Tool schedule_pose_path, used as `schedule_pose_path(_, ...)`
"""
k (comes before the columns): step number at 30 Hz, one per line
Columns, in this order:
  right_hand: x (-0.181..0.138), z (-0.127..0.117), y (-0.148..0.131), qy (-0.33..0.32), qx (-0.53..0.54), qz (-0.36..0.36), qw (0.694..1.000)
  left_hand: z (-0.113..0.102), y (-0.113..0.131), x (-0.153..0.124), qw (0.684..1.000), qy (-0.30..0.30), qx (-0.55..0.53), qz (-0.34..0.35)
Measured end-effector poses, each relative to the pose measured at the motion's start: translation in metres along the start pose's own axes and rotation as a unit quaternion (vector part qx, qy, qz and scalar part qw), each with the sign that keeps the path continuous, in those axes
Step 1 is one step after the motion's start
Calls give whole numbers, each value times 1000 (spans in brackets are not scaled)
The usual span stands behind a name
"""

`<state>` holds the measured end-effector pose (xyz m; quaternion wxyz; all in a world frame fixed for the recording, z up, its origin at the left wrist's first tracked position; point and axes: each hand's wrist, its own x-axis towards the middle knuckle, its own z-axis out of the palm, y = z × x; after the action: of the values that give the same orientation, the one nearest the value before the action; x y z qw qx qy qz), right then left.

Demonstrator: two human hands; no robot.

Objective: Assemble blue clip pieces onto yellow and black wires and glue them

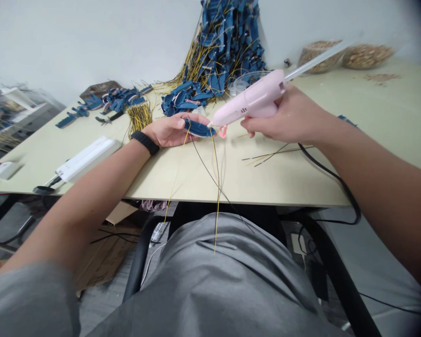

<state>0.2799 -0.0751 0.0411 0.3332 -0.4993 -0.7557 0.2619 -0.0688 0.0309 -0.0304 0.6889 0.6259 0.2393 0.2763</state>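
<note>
My left hand [170,130] rests on the pale table [284,173] and pinches a small blue part [199,128] with yellow and black wires [215,182] trailing off the front edge onto my lap. My right hand [287,119] grips a pink glue gun [250,100], a clear glue stick [317,58] poking out of its back. The gun's nozzle touches the blue part at its right end. A black band [145,142] sits on my left wrist.
A tall heap of blue parts with yellow wires [224,42] stands at the back centre, more blue parts [108,100] to its left. A white box [87,158], loose wires [273,154], the gun's black cord [333,175] and two bags of brown bits [366,55] lie around.
</note>
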Motion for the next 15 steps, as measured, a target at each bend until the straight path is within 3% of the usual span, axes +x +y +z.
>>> schedule_pose_path(15, -2, 0, -5, -10, 3, 38, 999, 1, 1, 3, 1000, -14, -9, -1)
